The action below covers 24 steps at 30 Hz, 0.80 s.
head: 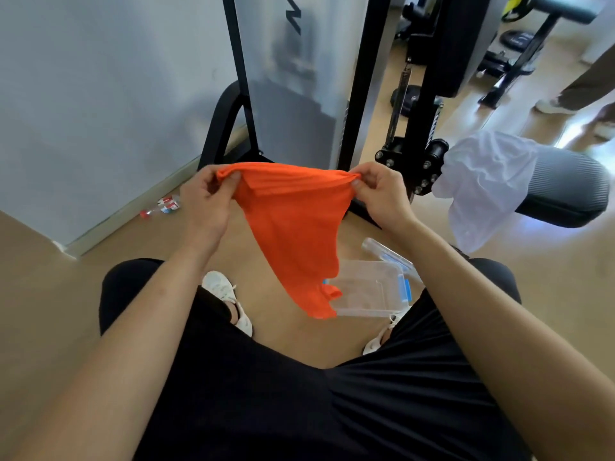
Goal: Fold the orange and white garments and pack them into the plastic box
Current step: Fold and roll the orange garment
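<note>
While the orange garment [293,227] hangs in the air above the person's knees, the left hand [204,201] pinches one upper corner between thumb and curled fingers and the right hand [379,191] pinches the other — the top edge is stretched between them and the cloth tapers down to a point. Its lower tip hangs in front of the clear plastic box [369,291], which sits open on the wooden floor [283,327] by the right foot. Off to the right, the white garment [482,184] lies draped over a grey padded roller [569,191] — well apart from both hands.
</note>
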Each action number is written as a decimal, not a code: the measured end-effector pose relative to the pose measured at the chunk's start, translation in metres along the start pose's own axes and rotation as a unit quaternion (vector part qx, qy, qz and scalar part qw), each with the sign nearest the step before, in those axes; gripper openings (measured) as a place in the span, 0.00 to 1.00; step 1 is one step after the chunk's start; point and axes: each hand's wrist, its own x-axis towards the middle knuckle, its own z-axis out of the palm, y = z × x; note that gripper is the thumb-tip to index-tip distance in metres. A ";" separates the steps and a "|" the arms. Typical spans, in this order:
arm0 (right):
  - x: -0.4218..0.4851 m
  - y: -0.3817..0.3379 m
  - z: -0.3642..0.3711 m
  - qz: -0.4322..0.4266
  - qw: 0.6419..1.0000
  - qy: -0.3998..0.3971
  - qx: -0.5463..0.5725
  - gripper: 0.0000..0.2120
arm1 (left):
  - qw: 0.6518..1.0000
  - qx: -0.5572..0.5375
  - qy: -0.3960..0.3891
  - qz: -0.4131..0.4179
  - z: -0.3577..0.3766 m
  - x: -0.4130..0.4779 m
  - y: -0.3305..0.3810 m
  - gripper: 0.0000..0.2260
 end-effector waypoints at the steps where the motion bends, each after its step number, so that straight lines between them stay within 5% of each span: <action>1: 0.002 -0.006 0.003 -0.006 1.000 0.011 0.018 0.12 | 1.000 -0.004 0.021 0.015 -0.001 0.007 0.009 0.04; 13: 0.004 -0.010 0.017 0.064 0.995 -0.044 0.059 0.04 | 0.995 0.054 0.017 -0.078 -0.022 0.023 0.002 0.08; 24: -0.021 -0.008 0.042 0.110 0.985 0.081 0.104 0.04 | 0.974 -0.028 0.014 -0.223 0.013 -0.016 0.002 0.05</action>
